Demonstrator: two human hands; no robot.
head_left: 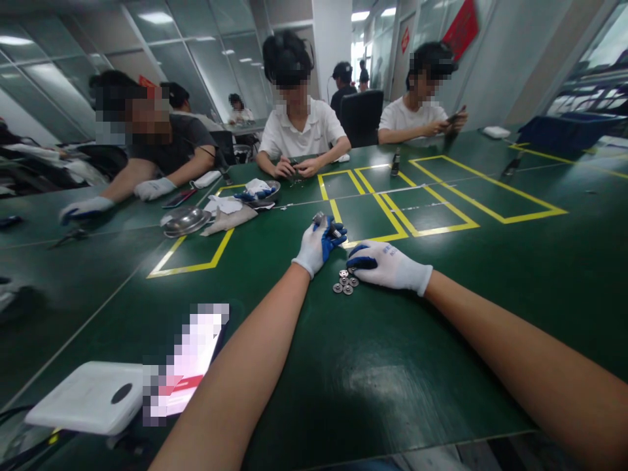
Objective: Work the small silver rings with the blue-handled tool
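Note:
My left hand (321, 243), in a white glove with a blue palm, is turned partly up over the table. Its curled fingers hold small grey metal parts (336, 231); their exact shape is unclear. To its right, my right hand (387, 265), gloved the same way, rests palm down with fingers bent and pressed together. Its fingertips reach the edge of a small cluster of round metal discs (348, 289) with raised centres. Whatever lies under those fingertips is mostly hidden.
Yellow tape outlines (441, 230) mark the green table (392, 386). Left of my arm are a phone (196, 353) and a white device (88, 398) with cables. Beyond lie a metal bowl (186, 222) and cloths (229, 216). Co-workers sit opposite; a blue bin (559, 139) stands far right.

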